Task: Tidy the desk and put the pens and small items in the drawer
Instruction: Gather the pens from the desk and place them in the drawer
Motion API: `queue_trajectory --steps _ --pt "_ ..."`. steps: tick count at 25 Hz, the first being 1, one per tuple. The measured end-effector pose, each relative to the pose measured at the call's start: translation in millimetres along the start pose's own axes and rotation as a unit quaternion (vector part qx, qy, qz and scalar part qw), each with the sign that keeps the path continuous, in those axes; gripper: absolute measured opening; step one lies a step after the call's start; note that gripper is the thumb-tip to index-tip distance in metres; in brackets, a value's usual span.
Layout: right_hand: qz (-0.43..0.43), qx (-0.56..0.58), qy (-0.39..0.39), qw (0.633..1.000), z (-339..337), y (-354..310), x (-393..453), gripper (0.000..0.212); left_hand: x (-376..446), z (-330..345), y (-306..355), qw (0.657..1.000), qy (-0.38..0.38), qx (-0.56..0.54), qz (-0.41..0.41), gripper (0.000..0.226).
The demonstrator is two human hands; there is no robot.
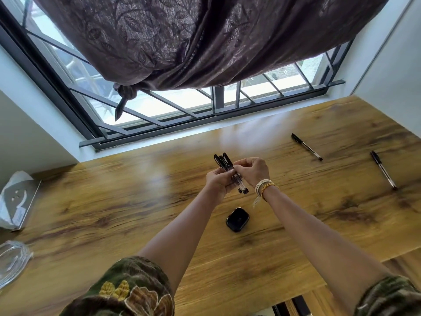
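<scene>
Above the middle of the wooden desk (136, 213), both my hands hold a bundle of black-capped clear pens (224, 163). My left hand (217, 182) grips the bundle from the left and my right hand (252, 169) pinches it from the right. The caps point toward the window. Two more pens lie apart on the desk at the right: one (306, 146) near the window side, the other (383, 169) further right. A small black rounded case (237, 219) rests on the desk between my forearms.
A tissue pack in a holder (18, 201) lies at the desk's left edge, with a clear glass dish (12, 261) below it. A barred window (182, 110) and a knotted dark curtain (182, 42) stand behind the desk. The drawer is not in sight.
</scene>
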State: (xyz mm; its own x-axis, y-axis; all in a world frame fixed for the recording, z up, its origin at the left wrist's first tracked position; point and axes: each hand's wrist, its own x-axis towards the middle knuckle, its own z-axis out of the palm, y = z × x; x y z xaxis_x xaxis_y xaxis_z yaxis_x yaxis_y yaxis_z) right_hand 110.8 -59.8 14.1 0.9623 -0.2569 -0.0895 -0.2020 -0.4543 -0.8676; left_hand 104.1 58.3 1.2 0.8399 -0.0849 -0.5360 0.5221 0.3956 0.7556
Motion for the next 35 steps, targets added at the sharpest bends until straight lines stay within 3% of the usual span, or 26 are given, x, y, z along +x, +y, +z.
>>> queue_trajectory --steps 5,11,15,18,21,27,35 --pt "-0.035 -0.138 0.047 0.989 -35.3 13.2 45.9 0.022 15.8 16.4 -2.3 1.0 0.007 0.018 -0.01 0.016" --pt "0.041 -0.308 0.172 0.935 -92.1 63.4 103.4 0.032 42.1 30.0 0.4 0.999 0.002 0.052 -0.009 0.005" --pt "0.091 -0.344 0.21 0.911 -102.2 89.3 115.7 0.028 53.7 38.6 -0.2 0.998 -0.013 0.064 -0.02 0.008" --pt "0.062 -0.34 0.221 0.912 -99.9 97.8 117.9 0.023 59.9 38.1 -0.3 0.998 0.001 0.05 -0.024 0.02" --pt "0.028 -0.301 0.179 0.936 -87.7 85.7 115.0 0.025 60.9 39.4 1.4 0.999 0.002 0.04 -0.022 0.022" --pt "-0.047 -0.093 0.09 0.99 -32.5 42.8 62.9 0.021 56.2 45.8 2.8 1.0 0.005 0.026 0.0 0.011" --pt "-0.049 -0.02 0.058 0.997 -15.0 32.2 28.1 0.019 52.9 48.4 -0.4 0.998 0.054 -0.029 0.004 0.015"
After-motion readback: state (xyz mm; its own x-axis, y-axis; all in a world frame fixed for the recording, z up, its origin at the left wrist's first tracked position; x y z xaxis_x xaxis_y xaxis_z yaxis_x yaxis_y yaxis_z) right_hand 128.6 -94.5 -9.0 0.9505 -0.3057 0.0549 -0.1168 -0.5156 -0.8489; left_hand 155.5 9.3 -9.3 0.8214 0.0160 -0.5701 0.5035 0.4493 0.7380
